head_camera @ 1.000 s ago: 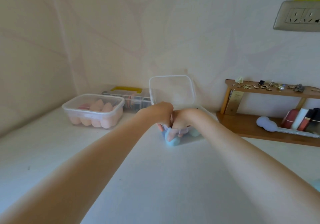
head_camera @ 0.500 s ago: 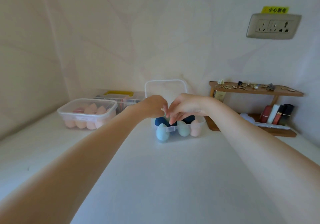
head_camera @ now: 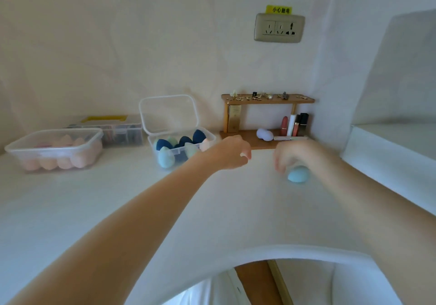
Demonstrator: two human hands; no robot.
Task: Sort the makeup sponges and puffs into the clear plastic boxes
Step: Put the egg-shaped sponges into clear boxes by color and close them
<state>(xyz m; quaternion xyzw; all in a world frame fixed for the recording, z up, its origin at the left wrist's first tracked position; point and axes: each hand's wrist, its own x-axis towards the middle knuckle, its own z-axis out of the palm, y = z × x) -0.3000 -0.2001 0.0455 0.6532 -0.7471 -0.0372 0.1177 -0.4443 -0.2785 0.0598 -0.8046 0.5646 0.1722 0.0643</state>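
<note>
Blue and soft, one sponge (head_camera: 298,174) lies on the white tabletop (head_camera: 118,198) right under our right hand (head_camera: 295,153), whose grip we cannot tell, while our left hand (head_camera: 230,152) curls loosely, holding nothing, beside the open clear box (head_camera: 181,150) of sponges.

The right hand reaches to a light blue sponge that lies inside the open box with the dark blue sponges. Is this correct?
Not quite. In the head view the light blue sponge lies on the white table, outside the open box. The right hand does reach down to it.
</note>
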